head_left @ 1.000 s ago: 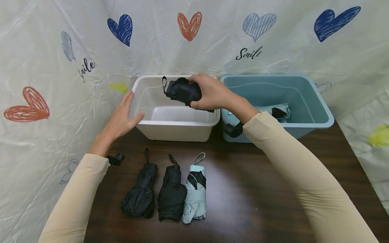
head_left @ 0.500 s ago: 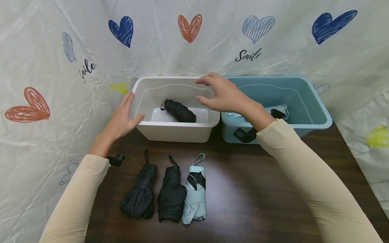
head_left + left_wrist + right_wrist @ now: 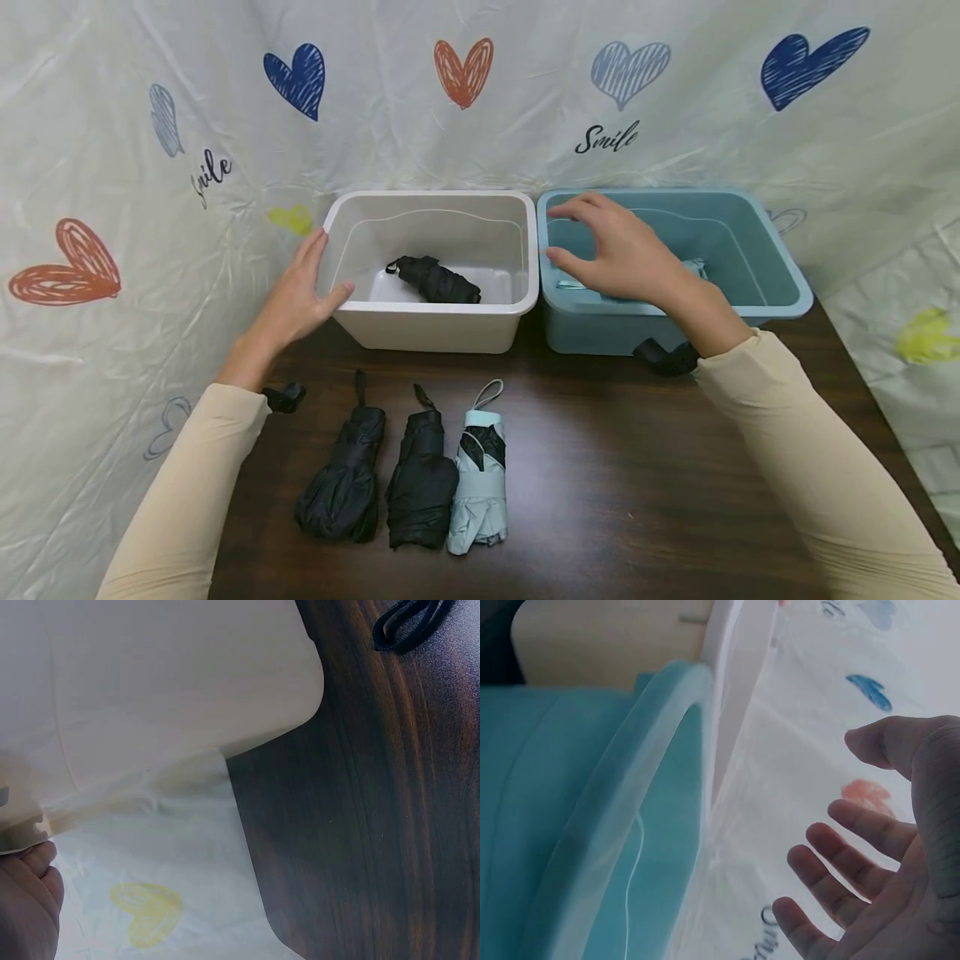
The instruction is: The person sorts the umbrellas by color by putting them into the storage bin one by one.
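right hand (image 3: 622, 254) over the blue tub (image 3: 596, 333), fingers bent and spread, thumb well apart, nothing held. left hand (image 3: 292, 292) at the left side of the white tub (image 3: 431, 309); fingers close together along the rim, thumb apart near the front corner, seemingly steadying it.

black umbrella (image 3: 442, 282) lies slantwise on the white tub's floor. pale blue umbrella (image 3: 696, 267) in the blue tub, mostly hidden behind the right hand.

on the table (image 3: 600, 500), side by side: left black umbrella (image 3: 345, 479), middle black umbrella (image 3: 422, 483), pale umbrella (image 3: 478, 492), straps away from the person.

judged: a between-steps moment; one black umbrella stowed, sorting by colour likely. another pick would call for the right hand lowered to the row, and a grip on one umbrella without dragging its close neighbour.
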The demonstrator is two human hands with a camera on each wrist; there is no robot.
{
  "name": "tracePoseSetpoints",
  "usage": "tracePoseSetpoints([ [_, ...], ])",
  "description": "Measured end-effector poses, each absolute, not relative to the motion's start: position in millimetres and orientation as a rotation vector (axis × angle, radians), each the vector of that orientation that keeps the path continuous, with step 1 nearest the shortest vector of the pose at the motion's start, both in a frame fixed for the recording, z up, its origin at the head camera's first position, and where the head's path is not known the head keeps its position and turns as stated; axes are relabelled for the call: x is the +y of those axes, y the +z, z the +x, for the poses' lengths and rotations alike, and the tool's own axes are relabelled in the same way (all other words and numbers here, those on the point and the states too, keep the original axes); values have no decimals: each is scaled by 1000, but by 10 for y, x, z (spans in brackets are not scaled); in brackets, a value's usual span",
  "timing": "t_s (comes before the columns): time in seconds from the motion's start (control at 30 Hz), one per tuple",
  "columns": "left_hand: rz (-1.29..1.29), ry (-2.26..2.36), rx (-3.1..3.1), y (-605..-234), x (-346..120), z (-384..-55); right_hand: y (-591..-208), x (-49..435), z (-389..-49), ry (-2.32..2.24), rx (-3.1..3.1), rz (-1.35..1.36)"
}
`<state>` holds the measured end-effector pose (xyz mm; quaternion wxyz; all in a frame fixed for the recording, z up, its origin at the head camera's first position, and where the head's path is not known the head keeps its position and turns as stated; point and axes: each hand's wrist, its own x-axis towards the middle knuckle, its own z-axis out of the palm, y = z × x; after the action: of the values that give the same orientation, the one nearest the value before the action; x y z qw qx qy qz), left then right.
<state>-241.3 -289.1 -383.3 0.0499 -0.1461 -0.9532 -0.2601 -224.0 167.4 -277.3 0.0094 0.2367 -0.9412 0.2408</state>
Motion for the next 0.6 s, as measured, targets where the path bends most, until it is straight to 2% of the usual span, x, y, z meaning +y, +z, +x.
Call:
tracePoseSetpoints([
  [0.27, -441, -822, -2888, -3867, -2860, -2447, -2783, 2039, -2084, 761, -2907, 651],
  [0.6, -445, -891, -2849, -3864, -2867, -2434, -3013, 2388, -1945, 778, -2821, 570],
])
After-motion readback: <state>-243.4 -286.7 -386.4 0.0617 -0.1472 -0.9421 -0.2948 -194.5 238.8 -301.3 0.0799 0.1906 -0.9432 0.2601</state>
